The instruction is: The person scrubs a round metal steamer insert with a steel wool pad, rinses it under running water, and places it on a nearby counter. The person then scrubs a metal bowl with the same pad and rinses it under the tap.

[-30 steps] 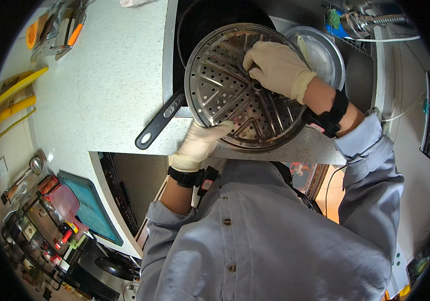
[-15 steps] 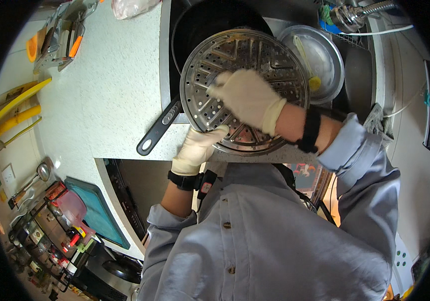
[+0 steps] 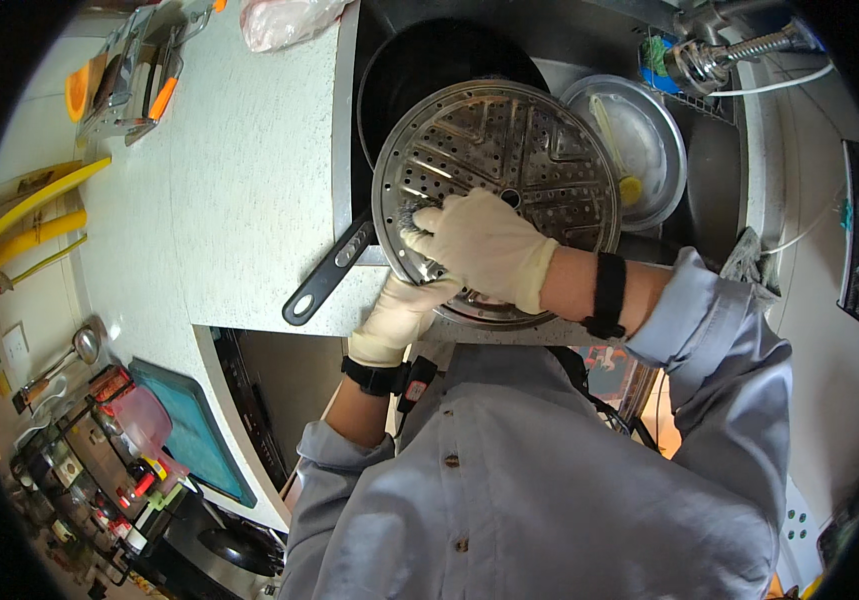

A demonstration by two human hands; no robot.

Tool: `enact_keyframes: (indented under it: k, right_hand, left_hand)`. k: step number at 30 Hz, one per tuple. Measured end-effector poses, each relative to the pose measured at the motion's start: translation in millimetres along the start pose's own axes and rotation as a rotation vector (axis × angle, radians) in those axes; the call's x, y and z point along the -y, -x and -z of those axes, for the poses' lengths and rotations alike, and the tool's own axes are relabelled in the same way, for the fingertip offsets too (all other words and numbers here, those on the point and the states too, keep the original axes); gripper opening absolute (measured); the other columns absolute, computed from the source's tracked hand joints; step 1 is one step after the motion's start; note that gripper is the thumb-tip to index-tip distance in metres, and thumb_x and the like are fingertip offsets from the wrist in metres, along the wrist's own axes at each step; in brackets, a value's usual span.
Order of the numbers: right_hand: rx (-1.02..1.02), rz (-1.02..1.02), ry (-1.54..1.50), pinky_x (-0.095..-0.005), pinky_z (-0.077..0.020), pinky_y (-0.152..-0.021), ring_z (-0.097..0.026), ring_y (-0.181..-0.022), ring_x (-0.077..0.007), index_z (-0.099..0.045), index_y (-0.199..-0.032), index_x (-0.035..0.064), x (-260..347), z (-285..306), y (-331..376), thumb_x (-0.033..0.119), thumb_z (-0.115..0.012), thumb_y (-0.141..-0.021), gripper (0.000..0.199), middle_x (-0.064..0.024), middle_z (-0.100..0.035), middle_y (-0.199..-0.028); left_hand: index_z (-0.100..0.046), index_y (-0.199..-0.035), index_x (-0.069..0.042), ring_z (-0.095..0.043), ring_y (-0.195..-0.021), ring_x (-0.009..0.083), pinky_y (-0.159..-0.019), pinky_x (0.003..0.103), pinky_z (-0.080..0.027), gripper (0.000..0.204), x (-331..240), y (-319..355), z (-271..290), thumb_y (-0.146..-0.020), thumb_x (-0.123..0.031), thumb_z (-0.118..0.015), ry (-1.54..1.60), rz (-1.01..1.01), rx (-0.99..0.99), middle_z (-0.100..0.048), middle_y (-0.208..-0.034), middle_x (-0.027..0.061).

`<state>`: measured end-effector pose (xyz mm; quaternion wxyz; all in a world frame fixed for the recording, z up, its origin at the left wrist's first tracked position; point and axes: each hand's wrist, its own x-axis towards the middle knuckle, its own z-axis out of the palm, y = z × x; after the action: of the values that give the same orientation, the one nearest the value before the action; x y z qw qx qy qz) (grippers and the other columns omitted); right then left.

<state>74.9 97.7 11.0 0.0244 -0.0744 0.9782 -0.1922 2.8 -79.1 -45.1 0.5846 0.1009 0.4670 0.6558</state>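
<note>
Surface: pale speckled counter (image 3: 249, 200) fills upper left and centre left, with a strip of it along the sink front. Steel sink (image 3: 714, 165) takes upper centre to upper right. Tap (image 3: 699, 65) at its upper-right corner, beside a wire basket with blue and green items in it.

Room: white wall at far left, knife rack (image 3: 124, 90) with orange handles upper left, teal cutting board (image 3: 194, 430) lower left, crowded bottle rack (image 3: 69, 480) next to it.

Counts:
- 1 round perforated steamer plate (image 3: 539, 130), frame centre, over the sink's front edge.
- 2 black pans: one (image 3: 419, 65) in the sink, partly under the plate; one (image 3: 237, 548) lower left. 1 black handle (image 3: 324, 275) pokes out left of the plate.
- 1 metal bowl (image 3: 667, 140) right of the plate, 1 yellow-tipped utensil (image 3: 630, 190) in it.
- 1 clear plastic bag (image 3: 289, 22), top edge.
- 2 gloved hands, 2 black wrist straps.

Left hand (image 3: 399, 315): closed on the plate's lower-left rim, thumb on top, fingers mostly hidden. Right hand (image 3: 489, 245): fingers curled on the plate's face, gripping a grey wiry scrubber (image 3: 411, 216), mostly covered.
</note>
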Motion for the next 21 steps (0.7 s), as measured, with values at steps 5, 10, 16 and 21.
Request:
enact_keyframes:
  k: [5,10,16,21]
  right_hand:
    - [-0.123,-0.428,0.18,-0.0407,-0.0509,-0.076,-0.063,-0.087,-0.0286,-0.063,-0.114,0.0117,-60.9,26.2,-5.9,0.007,-0.055,-0.081,0.034,-0.0103,-0.062,-0.095]
    - [-0.012,-0.325,0.08,-0.0415,-0.0513,-0.076,-0.063,-0.088,-0.0284,-0.065,-0.109,0.0073,-32.8,21.4,-6.6,0.009,-0.052,-0.084,0.029,-0.0106,-0.062,-0.093]
    - [-0.192,-0.393,0.202,-0.0418,-0.0515,-0.076,-0.063,-0.09,-0.0299,-0.063,-0.11,0.0099,-52.5,2.4,-21.1,0.01,-0.051,-0.088,0.026,-0.0112,-0.063,-0.095]
    - [-0.113,-0.527,0.159,-0.0405,-0.0497,-0.081,-0.061,-0.096,-0.0322,-0.06,-0.12,0.0112,-113.2,6.0,35.3,0.012,-0.056,-0.086,0.035,-0.0118,-0.061,-0.108]
  left_hand:
    - [-0.052,-0.125,-0.002,-0.058,-0.098,0.0132,-0.089,0.029,-0.046,0.045,-2.5,0.4,1.0,-0.082,0.013,-0.057,-0.139,-0.059,0.063,-0.06,-0.111,0.0036]
    - [-0.052,-0.125,-0.003,-0.057,-0.098,0.0128,-0.088,0.029,-0.046,0.046,-5.7,-0.9,-6.1,-0.082,0.013,-0.056,-0.103,-0.018,0.01,-0.059,-0.111,0.0028]
    - [-0.057,-0.118,-0.004,-0.058,-0.093,0.0113,-0.084,0.027,-0.047,0.04,-10.2,1.7,-10.2,-0.081,0.011,-0.059,-0.134,-0.015,-0.005,-0.061,-0.105,0.0015]
    - [-0.058,-0.115,-0.002,-0.058,-0.091,0.0101,-0.083,0.026,-0.046,0.036,-7.3,3.5,-4.4,-0.082,0.01,-0.06,-0.147,-0.038,0.012,-0.061,-0.103,0.0012]
